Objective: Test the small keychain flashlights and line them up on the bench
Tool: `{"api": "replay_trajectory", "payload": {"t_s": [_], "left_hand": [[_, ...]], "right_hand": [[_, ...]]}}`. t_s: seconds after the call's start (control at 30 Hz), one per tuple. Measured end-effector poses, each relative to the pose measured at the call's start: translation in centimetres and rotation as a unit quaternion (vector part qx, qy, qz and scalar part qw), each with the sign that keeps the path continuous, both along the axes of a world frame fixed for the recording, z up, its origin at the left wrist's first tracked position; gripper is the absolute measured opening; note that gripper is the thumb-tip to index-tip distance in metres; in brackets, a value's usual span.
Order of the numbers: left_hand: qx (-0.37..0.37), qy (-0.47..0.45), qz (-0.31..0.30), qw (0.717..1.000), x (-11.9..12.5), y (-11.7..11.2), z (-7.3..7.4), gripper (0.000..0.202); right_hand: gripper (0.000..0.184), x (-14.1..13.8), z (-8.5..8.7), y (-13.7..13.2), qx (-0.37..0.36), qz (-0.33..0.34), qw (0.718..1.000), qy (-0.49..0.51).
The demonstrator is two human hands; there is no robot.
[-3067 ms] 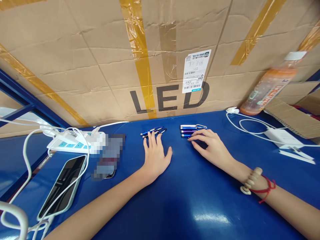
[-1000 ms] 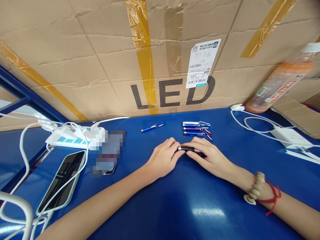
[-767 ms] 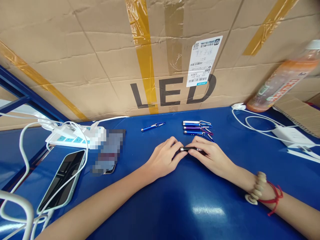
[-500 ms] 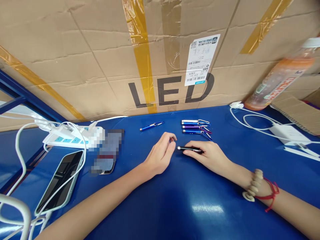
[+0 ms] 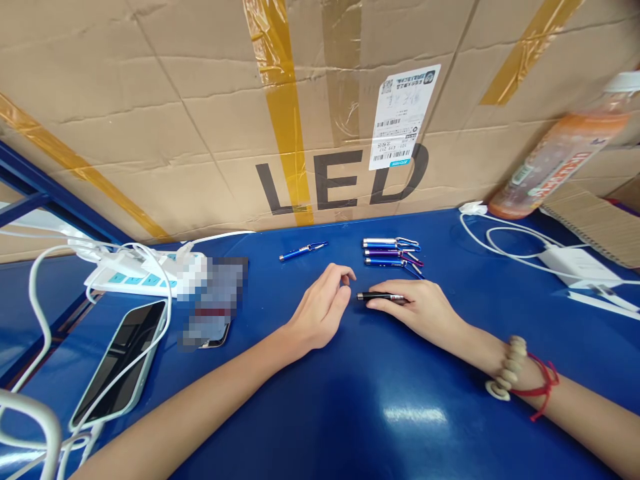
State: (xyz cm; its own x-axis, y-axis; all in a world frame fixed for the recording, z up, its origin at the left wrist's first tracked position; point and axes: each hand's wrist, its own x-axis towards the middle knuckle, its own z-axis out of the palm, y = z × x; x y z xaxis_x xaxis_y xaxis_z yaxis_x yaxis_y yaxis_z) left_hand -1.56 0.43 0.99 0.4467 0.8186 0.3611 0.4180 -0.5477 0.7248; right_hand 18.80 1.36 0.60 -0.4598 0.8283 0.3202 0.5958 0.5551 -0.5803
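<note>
My right hand [image 5: 425, 310] rests on the blue tabletop [image 5: 310, 413], its thumb and fingers closed round a small black keychain flashlight [image 5: 373, 296]. The silver end of the flashlight points left, and its rear end is hidden in the hand. Just left of that end, my left hand [image 5: 323, 310] lies loosely curled with a gap between thumb and fingers and nothing in it. Behind my right hand lie a silver flashlight [image 5: 379, 243], a purple flashlight [image 5: 381, 253] and a blue flashlight [image 5: 383, 263] side by side, with carabiner clips. Another blue flashlight [image 5: 296, 253] lies apart, beyond my left hand.
A large cardboard box [image 5: 200, 133] marked LED stands along the back. To the left are a power strip [image 5: 130, 280], a phone [image 5: 123, 363], a blurred-out item [image 5: 220, 287] and white cables. An orange drink bottle [image 5: 560, 160] and a white charger [image 5: 580, 263] are at right.
The black flashlight has shifted slightly right with my right hand's fingers, widening the gap to my left hand. My left hand has hardly moved.
</note>
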Motion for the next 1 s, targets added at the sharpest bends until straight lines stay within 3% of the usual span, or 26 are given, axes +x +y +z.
{"api": "replay_trajectory", "payload": {"t_s": [0.43,1.0], "left_hand": [[0.0,0.005,0.008,1.0,-0.06,0.11,-0.1,0.047],[0.014,0.047,-0.012,0.999,0.2,-0.08,0.58,0.038]], "right_hand": [[0.026,0.07,0.0,-0.07,-0.012,0.006,1.0,0.014],[0.024,-0.15,0.34,-0.12,0.033,0.022,0.999,-0.002]]}}
